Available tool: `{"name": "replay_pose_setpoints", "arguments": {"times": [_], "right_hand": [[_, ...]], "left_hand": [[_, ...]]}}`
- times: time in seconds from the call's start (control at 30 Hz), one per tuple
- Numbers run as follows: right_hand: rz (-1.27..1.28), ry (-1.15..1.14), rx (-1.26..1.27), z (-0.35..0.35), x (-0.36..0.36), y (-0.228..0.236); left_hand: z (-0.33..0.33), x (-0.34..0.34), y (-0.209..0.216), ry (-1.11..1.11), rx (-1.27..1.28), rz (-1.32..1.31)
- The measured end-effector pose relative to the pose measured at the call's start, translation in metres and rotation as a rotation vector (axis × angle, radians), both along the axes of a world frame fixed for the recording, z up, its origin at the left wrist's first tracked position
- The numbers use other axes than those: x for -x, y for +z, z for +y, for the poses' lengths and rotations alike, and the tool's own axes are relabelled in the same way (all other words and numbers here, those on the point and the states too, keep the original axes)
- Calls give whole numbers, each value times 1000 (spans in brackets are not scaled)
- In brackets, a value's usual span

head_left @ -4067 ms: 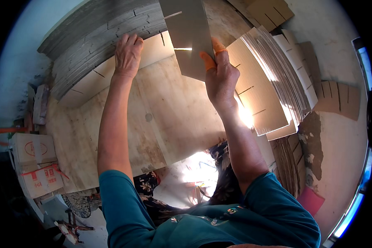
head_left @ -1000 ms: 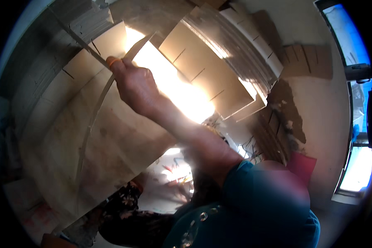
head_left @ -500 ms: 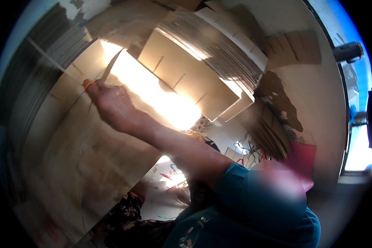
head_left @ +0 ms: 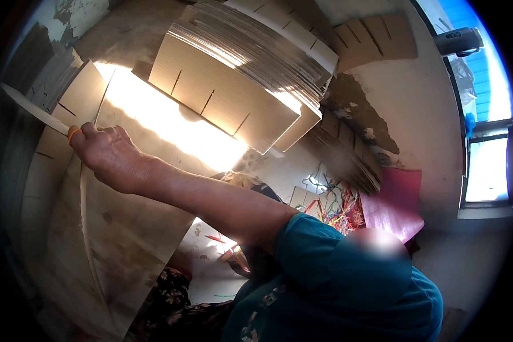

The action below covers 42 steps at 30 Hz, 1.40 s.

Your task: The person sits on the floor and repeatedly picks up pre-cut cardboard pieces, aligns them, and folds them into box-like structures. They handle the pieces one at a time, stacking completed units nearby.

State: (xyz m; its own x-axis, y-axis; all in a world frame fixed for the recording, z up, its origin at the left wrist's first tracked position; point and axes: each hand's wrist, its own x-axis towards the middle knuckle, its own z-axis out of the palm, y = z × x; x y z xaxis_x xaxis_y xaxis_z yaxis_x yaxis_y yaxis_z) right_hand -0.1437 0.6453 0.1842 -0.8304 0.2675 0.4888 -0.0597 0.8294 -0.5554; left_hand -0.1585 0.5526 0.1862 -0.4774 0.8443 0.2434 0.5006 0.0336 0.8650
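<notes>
Nearest the camera a teal sleeve (head_left: 325, 268) is seen, with a bare forearm stretched from it up and to the left. Which arm it is can't really be told for sure; it's taken here as the right hand (head_left: 105, 154), reaching across the body. That hand is closed around the edge of a thin cardboard sheet (head_left: 31, 111), pinched between the orange-tipped thumb and the fingers, with the sheet seen almost edge-on and poking out past the hand to the upper left. The left hand isn't in the shot at all. Just under the hand a big flat sheet (head_left: 125, 245) is laid out, stained in spots and lit hard by sun further up. Down by the lap some floral fabric (head_left: 171, 308) is spotted. Further back, a thick stack (head_left: 233, 85) of slotted cardboard pieces is leaned at an angle, fanned at the top. Off to the right a tangle of coloured wires (head_left: 336, 208) is seen beside a red sheet (head_left: 396, 199), and a window (head_left: 487, 165) is set in the far wall.
</notes>
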Motion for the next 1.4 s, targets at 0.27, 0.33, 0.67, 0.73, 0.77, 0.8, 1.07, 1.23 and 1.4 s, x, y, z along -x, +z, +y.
{"name": "replay_pose_setpoints", "arguments": {"times": [0.27,0.33,0.67,0.73,0.77,0.8,1.07,1.23,1.4], "right_hand": [[33,-43,-31,-6,5,-4],[39,-79,-52,-6,8,-9],[-32,-7,7,-2,1,2],[-22,-26,-4,-3,2,1],[-32,-15,3,-3,2,1],[-42,-4,10,0,2,1],[36,-23,-52,-8,4,-4],[-2,13,26,-2,1,0],[78,-20,-47,-6,1,0]], "left_hand": [[-8,2,-1,14,4,8],[-3,2,-2,2,-12,20],[-5,8,8,0,3,37],[-6,8,9,-1,3,42],[-5,8,10,-1,2,40],[-4,8,11,0,-3,44],[-13,7,10,14,19,53],[-8,7,9,15,7,57],[-17,5,9,35,10,61]]}}
